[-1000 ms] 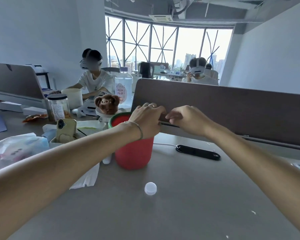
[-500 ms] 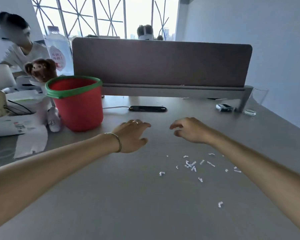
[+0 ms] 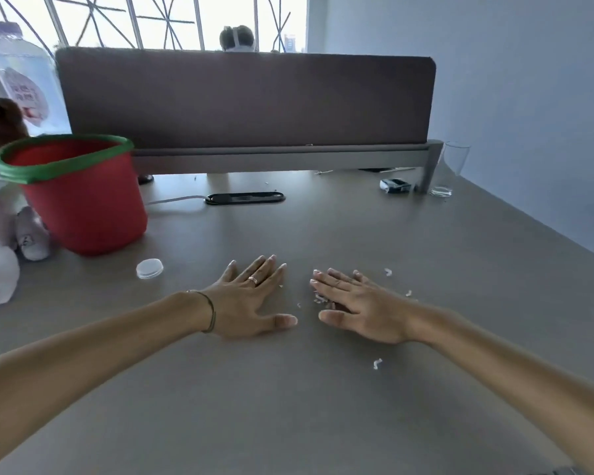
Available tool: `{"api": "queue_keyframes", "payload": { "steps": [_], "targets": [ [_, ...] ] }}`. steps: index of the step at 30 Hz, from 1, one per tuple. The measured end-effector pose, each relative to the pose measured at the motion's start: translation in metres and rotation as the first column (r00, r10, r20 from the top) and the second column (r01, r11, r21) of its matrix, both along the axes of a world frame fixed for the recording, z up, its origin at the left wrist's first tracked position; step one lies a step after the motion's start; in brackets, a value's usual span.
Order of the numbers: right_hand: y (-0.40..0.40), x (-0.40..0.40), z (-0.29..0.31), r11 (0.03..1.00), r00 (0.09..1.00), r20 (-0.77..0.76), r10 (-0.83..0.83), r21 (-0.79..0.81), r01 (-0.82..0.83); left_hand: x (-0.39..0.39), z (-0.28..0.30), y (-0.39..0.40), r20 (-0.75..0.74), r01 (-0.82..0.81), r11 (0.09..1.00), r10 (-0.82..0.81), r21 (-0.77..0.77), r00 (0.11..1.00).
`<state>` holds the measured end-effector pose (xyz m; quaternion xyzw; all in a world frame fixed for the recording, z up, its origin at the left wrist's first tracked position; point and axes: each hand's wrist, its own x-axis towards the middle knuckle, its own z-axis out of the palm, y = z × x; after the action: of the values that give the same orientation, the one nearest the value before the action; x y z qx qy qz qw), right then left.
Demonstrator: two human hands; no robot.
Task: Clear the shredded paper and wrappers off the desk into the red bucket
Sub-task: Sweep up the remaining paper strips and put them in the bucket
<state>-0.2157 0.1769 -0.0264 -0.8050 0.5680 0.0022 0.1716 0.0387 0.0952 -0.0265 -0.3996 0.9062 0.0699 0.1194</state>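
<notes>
Shredded paper [image 3: 319,298]: small curled white flecks on smooth desk [image 3: 288,406].

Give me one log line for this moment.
left hand: flat on desk | right hand: flat over paper shreds | red bucket: upright, far left | shreds: not yet gathered

My arms are bare, with no sleeves. My left hand [image 3: 251,299] has a thin ring [image 3: 253,280] on one finger, and a thin dark band [image 3: 209,311] goes round that wrist. My right hand [image 3: 360,303] wears nothing. My nails are short.
</notes>
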Motion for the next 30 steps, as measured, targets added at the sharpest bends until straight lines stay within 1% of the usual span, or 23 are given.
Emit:
{"api": "queue_keyframes", "payload": {
  "steps": [1,2,3,4,5,7,9,11,13,16,21,23,25,27,30],
  "targets": [
    [0.010,-0.005,0.004,1.000,0.996,0.084,-0.012,0.024,0.010,-0.013,-0.001,-0.001,-0.016,0.023,1.000,-0.023,-0.001,1.000],
    [0.016,-0.013,0.009,0.998,0.979,0.196,-0.060,0.041,0.053,-0.026,-0.002,-0.001,-0.034,0.047,0.999,-0.048,-0.004,0.998],
    [0.021,-0.022,0.012,0.991,0.944,0.304,-0.131,0.042,0.124,-0.038,-0.003,0.001,-0.049,0.073,0.997,-0.074,-0.011,0.996],
    [0.024,-0.035,0.013,0.978,0.912,0.358,-0.198,0.016,0.206,-0.050,-0.003,0.004,-0.063,0.101,0.995,-0.102,-0.020,0.993],
    [0.025,-0.049,0.012,0.958,0.907,0.335,-0.257,-0.036,0.285,-0.060,-0.003,0.008,-0.074,0.131,0.991,-0.132,-0.025,0.988],
    [0.027,-0.079,0.004,0.916,0.913,0.168,-0.371,-0.094,0.390,-0.077,-0.006,0.021,-0.094,0.196,0.980,-0.198,-0.030,0.976],
    [0.030,-0.100,-0.006,0.904,0.906,-0.001,-0.424,-0.067,0.423,-0.087,-0.010,0.034,-0.112,0.265,0.964,-0.267,-0.036,0.957],
    [0.031,-0.106,-0.012,0.912,0.909,-0.077,-0.410,-0.057,0.406,-0.089,-0.011,0.045,-0.130,0.315,0.948,-0.318,-0.043,0.939],
    [0.027,-0.099,-0.012,0.922,0.918,-0.096,-0.386,-0.072,0.380,-0.083,-0.011,0.050,-0.159,0.320,0.947,-0.322,-0.045,0.933],
    [0.021,-0.076,-0.008,0.950,0.943,-0.126,-0.309,-0.081,0.301,-0.065,-0.010,0.050,-0.195,0.269,0.962,-0.274,-0.052,0.942],
    [0.042,-0.040,-0.005,0.996,0.982,-0.177,-0.068,-0.072,0.056,-0.039,-0.011,0.043,-0.151,0.162,0.985,-0.170,-0.063,0.974],
    [0.054,-0.039,-0.004,0.997,0.984,-0.174,-0.028,-0.069,0.016,-0.040,-0.012,0.042,-0.147,0.149,0.987,-0.156,-0.062,0.977],
    [0.067,-0.044,-0.001,0.996,0.987,-0.148,-0.066,-0.067,0.056,-0.048,-0.012,0.043,-0.154,0.146,0.988,-0.153,-0.054,0.976],
    [0.083,-0.051,0.000,0.987,0.977,-0.150,-0.154,-0.065,0.146,-0.057,-0.012,0.045,-0.152,0.161,0.986,-0.167,-0.051,0.974],
    [0.110,-0.050,-0.002,0.970,0.953,-0.177,-0.244,-0.035,0.242,-0.068,-0.012,0.056,-0.138,0.234,0.971,-0.239,-0.050,0.961]
  ]
}}
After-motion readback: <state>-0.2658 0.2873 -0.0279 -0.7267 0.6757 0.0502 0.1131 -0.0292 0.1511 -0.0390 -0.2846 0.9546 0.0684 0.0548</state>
